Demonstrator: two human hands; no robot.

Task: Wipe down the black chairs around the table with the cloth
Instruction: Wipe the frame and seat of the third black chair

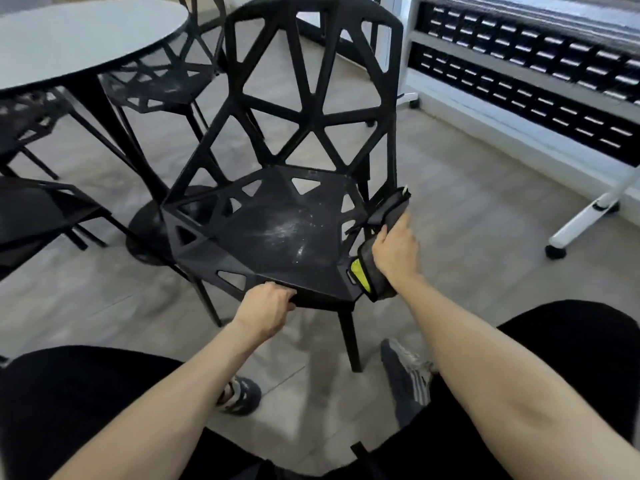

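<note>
Head view: left hand (265, 306) grips the front edge of the near black chair (277, 223), fingers curled under the rim. Right hand (396, 252) presses the grey cloth (381, 237) against the seat's right edge, fingers wrapped over it. White smears show mid-seat. Risks, as judged: cloth snags in the seat cut-outs; chair skids toward the round table (69, 39) if the left hand's grip loosens; smears get missed.
</note>
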